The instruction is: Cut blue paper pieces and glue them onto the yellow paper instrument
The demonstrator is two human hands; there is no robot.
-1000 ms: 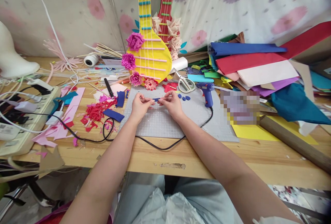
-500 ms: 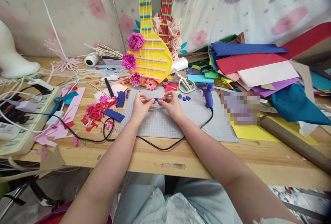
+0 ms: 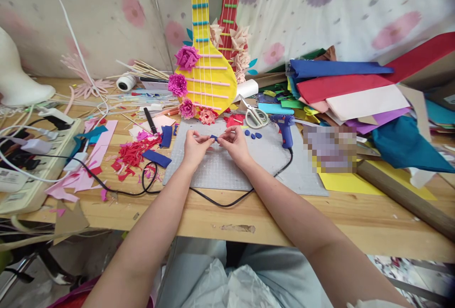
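Above the grey cutting mat (image 3: pixel 227 175), my left hand (image 3: pixel 196 147) and my right hand (image 3: pixel 234 144) pinch a small dark blue paper piece (image 3: pixel 213 138) between them. Fingertips of both hands nearly meet on it and cover part of it. Several small rounded blue paper pieces (image 3: pixel 253 135) lie on the mat just right of my right hand. Beyond them are scissors (image 3: pixel 256 117) with pale handles. A blue hot glue gun (image 3: pixel 285 130) rests at the mat's right part. Left of my left hand lie folded blue paper strips (image 3: pixel 156 158).
A yellow paper-covered lute shape (image 3: pixel 213 80) with flowers stands behind the mat, a red one (image 3: pixel 229 14) behind it. Red paper scraps (image 3: pixel 137 154) and a power strip (image 3: pixel 46 166) are at left. Stacked coloured paper (image 3: pixel 366 90) fills the right. A black cord (image 3: pixel 227 203) crosses the front.
The blue piece between my fingers has turned and shows more of its surface. My hands have shifted only slightly; the things on the table stay put.
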